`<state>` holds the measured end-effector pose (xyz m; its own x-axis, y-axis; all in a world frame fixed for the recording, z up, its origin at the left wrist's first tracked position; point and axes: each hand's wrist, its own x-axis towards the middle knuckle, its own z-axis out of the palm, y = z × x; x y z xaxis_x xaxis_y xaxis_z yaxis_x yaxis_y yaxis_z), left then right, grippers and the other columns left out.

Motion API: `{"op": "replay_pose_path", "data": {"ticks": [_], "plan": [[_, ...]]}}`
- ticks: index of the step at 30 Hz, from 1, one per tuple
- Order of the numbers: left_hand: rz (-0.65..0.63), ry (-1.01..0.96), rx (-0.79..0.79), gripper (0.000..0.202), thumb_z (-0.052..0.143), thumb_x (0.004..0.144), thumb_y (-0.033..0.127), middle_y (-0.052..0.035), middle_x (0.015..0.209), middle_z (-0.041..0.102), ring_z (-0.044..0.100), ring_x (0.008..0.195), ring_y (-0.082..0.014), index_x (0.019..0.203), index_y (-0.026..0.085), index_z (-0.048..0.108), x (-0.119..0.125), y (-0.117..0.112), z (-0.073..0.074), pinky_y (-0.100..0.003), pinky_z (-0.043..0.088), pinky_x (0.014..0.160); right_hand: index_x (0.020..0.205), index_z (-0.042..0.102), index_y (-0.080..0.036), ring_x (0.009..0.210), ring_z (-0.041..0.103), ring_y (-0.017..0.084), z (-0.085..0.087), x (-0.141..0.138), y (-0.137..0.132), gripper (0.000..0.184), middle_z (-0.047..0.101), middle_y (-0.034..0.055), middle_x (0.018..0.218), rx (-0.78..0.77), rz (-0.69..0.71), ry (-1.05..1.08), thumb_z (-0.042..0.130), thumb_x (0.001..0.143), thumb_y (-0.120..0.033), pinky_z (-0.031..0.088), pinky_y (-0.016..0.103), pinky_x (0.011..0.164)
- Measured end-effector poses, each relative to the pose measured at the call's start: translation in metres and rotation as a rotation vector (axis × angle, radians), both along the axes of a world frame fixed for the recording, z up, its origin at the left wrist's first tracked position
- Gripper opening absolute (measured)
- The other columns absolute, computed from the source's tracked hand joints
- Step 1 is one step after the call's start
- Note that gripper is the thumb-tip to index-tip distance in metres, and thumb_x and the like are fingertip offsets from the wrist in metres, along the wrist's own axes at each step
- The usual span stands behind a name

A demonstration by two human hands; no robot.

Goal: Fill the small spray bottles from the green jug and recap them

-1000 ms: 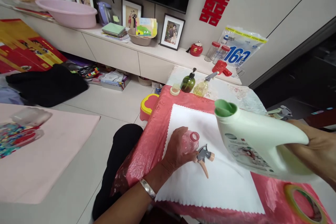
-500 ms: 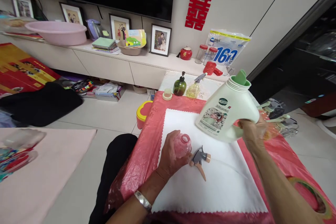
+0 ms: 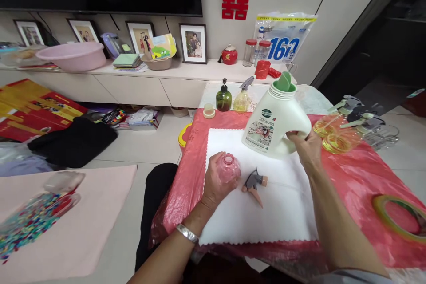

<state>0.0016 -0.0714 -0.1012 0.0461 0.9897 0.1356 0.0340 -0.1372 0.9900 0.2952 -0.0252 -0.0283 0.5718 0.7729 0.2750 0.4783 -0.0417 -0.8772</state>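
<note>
My left hand [image 3: 214, 183] is wrapped round a small pink clear bottle [image 3: 229, 169] with its neck open, standing on a white cloth [image 3: 266, 213]. Right beside it on the cloth lies a grey spray-trigger head [image 3: 254, 183] with its tube. My right hand [image 3: 308, 146] grips the handle of a large white detergent jug [image 3: 271, 125] with a green spout, now upright on the far part of the cloth.
A red plastic sheet [image 3: 359, 173] covers the table. Two filled spray bottles [image 3: 336, 135] lie at the right, a tape roll [image 3: 397, 217] at the near right. A green pump bottle [image 3: 223, 96], a yellow spray bottle [image 3: 242, 97] and a small jar [image 3: 209, 111] stand at the back.
My right hand has carried the jug away from me, swung it from tipped sideways to upright and set it down on the cloth's far part. My left hand stays on the pink bottle.
</note>
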Motion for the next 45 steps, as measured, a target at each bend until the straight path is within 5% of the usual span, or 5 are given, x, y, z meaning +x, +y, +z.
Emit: {"op": "replay_pose_path", "data": {"ticks": [6,11,17,29,45], "plan": [[0.055,0.004,0.119,0.070,0.084,0.062,0.034,-0.0064,0.118,0.064,0.066,0.107,-0.0280,0.124,0.030,0.051,-0.002,0.002,0.002,-0.041,0.053,0.093,0.133,0.057,-0.013,0.108,0.055,0.031,-0.010,0.003,-0.055,0.079,0.057,0.0141,0.118,-0.089,-0.079,-0.155,0.063,0.065,-0.054,0.043,0.054,0.100],[0.037,-0.091,0.085,0.069,0.088,0.061,0.033,-0.0050,0.118,0.064,0.065,0.108,-0.0266,0.121,0.030,0.053,-0.007,0.007,-0.004,-0.040,0.053,0.094,0.114,0.067,-0.014,0.083,0.062,0.019,-0.021,-0.020,-0.089,0.059,0.064,0.0087,0.096,-0.200,0.267,-0.099,0.053,0.080,-0.060,0.053,0.033,0.081],[-0.019,-0.214,0.037,0.060,0.091,0.059,0.040,-0.0030,0.103,0.069,0.068,0.091,-0.0212,0.108,0.026,0.059,-0.009,0.013,0.013,-0.033,0.055,0.084,0.108,0.071,-0.021,0.087,0.058,0.013,-0.021,-0.054,-0.100,0.026,0.062,0.0032,0.102,-0.323,0.652,-0.187,0.060,0.086,-0.029,0.045,0.022,0.073],[-0.032,-0.196,-0.128,0.066,0.092,0.061,0.041,-0.0016,0.109,0.070,0.068,0.097,-0.0211,0.116,0.027,0.059,-0.019,0.016,0.022,-0.032,0.055,0.085,0.097,0.069,-0.011,0.079,0.045,0.013,-0.027,-0.075,-0.101,0.018,0.055,0.0065,0.094,-0.483,0.616,-0.339,0.059,0.085,-0.001,0.027,0.023,0.068],[-0.159,0.147,-0.040,0.087,0.089,0.060,0.030,-0.0115,0.136,0.057,0.057,0.127,-0.0289,0.134,0.025,0.044,-0.019,0.001,0.028,-0.042,0.046,0.106,0.123,0.058,-0.019,0.092,0.061,0.019,0.006,-0.042,-0.117,0.063,0.060,0.0100,0.112,0.172,0.523,0.422,0.057,0.088,-0.071,0.051,0.031,0.081]]}}
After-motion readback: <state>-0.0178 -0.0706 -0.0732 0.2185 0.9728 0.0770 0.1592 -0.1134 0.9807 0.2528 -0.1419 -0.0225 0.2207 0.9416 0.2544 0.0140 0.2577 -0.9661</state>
